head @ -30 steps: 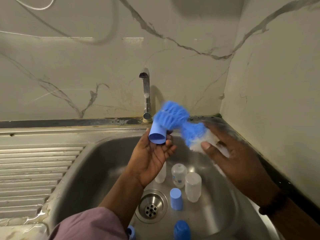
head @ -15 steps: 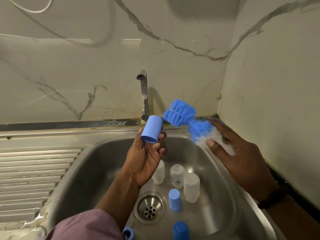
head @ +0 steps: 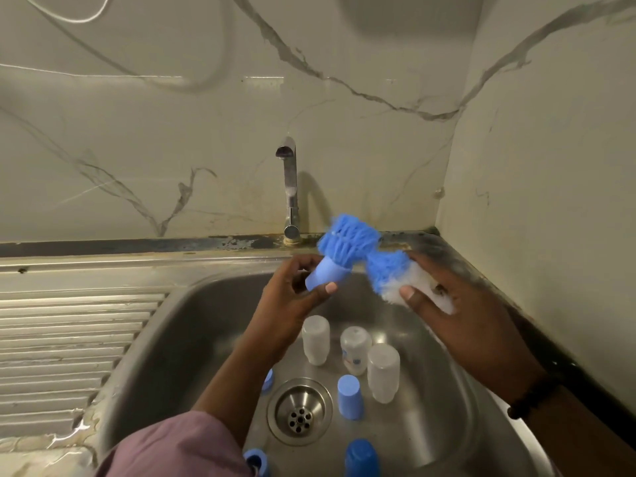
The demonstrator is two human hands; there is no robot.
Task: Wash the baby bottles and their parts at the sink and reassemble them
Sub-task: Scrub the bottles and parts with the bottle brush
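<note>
My left hand grips a light blue bottle cap above the sink, its open end turned toward the blue bristle head of a bottle brush. The bristles press against the cap's mouth. My right hand holds the brush by its white lower part. Three clear bottles stand upside down on the sink floor. Another light blue cap stands by the drain, a darker blue one at the bottom edge.
The tap rises behind the sink, with no water running. The drain lies in the sink's middle. A ribbed steel draining board spreads to the left. Marble walls close in behind and on the right. More blue parts sit near my sleeve.
The brush head, apart from the cap half a second ago, is now pushed back against its mouth. My left hand has tilted the cap toward the brush.
</note>
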